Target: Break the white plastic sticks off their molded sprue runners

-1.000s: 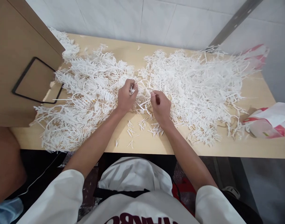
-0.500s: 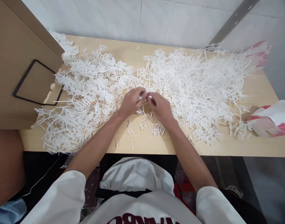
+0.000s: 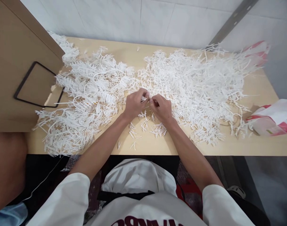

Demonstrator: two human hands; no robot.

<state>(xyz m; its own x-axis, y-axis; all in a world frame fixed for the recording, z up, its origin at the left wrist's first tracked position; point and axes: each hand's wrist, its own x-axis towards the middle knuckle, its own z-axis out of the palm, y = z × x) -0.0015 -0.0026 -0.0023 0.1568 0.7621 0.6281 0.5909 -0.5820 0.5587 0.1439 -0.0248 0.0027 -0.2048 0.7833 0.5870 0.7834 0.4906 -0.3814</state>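
Observation:
My left hand (image 3: 134,104) and my right hand (image 3: 161,108) meet at the middle of the wooden table (image 3: 251,146), fingertips almost touching. Both are closed in a pinch on a small white plastic sprig (image 3: 144,99) held between them. A big heap of white branched plastic pieces (image 3: 87,94) lies to the left, and another heap (image 3: 197,81) to the right. Several small loose white bits (image 3: 157,129) lie on the table just in front of my hands.
A brown board with a black rectangular outline (image 3: 18,72) stands at the left. A red and white plastic bag (image 3: 272,119) lies at the right edge; another (image 3: 258,50) sits at the back right. White tiled wall behind. Another person's leg (image 3: 5,169) shows at lower left.
My hands came together from slightly apart and drew a little nearer to me, now pinching the same sprig. The heaps have not shifted.

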